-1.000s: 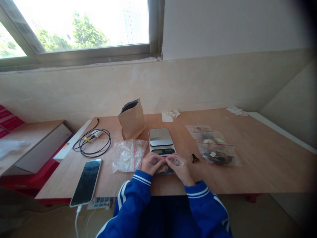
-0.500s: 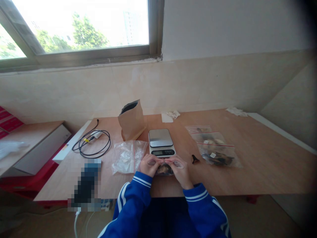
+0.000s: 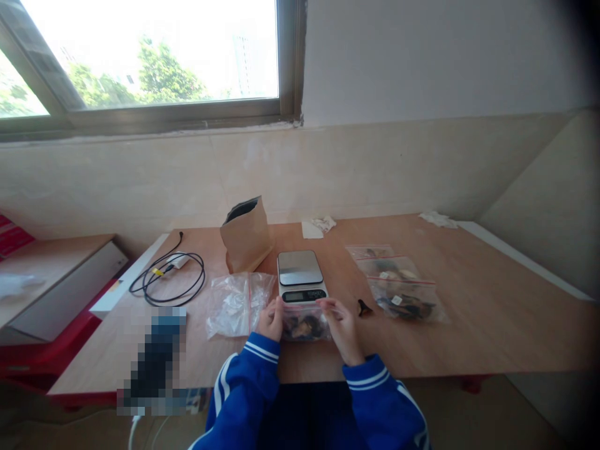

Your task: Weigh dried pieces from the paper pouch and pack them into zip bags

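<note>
A clear zip bag (image 3: 305, 326) with dark and tan dried pieces lies at the table's front, just before the digital kitchen scale (image 3: 300, 270). My left hand (image 3: 270, 320) is closed on the bag's upper left corner, thumb and fingers pinched. At the upper right corner my right hand (image 3: 341, 325) pinches the bag's edge between thumb and fingertips. Nothing rests on the scale's metal plate. A small dark dried piece (image 3: 364, 308) lies on the wood right of my right hand. Left of my left hand is a bag of clear plastic bags (image 3: 234, 306).
A brown paper pouch (image 3: 247, 236) stands open behind the scale's left. Several filled zip bags (image 3: 403, 299) overlap on the right. A coiled black cable (image 3: 171, 278) and a pixelated dark object (image 3: 154, 359) lie left. Crumpled tissue (image 3: 323, 223) sits near the wall.
My hands have moved apart along the bag's top edge, from its middle to its two corners, so more of the bag shows. The camera view has shifted slightly.
</note>
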`<state>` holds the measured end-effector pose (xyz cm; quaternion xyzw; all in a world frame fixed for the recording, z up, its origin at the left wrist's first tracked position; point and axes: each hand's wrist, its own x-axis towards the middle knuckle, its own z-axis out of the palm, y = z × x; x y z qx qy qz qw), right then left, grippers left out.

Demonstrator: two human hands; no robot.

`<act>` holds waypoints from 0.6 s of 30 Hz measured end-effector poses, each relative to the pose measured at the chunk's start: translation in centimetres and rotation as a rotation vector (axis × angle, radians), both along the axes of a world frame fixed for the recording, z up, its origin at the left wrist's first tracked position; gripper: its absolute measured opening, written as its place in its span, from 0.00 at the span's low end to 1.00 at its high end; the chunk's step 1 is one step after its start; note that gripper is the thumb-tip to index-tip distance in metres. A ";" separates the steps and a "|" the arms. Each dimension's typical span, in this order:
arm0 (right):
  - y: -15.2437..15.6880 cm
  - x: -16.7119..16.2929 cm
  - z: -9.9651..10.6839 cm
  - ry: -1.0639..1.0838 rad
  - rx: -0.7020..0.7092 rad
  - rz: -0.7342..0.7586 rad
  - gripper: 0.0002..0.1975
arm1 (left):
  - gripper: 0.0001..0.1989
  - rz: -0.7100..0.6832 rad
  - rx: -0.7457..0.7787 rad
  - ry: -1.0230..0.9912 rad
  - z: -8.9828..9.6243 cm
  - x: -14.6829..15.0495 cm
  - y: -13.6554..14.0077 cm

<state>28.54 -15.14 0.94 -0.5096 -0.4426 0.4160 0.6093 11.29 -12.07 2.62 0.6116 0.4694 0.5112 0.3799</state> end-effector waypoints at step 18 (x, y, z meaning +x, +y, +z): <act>-0.2 1.1 0.2 -0.160 -0.007 -0.191 0.28 | 0.28 0.262 -0.185 -0.025 0.4 -0.1 -0.4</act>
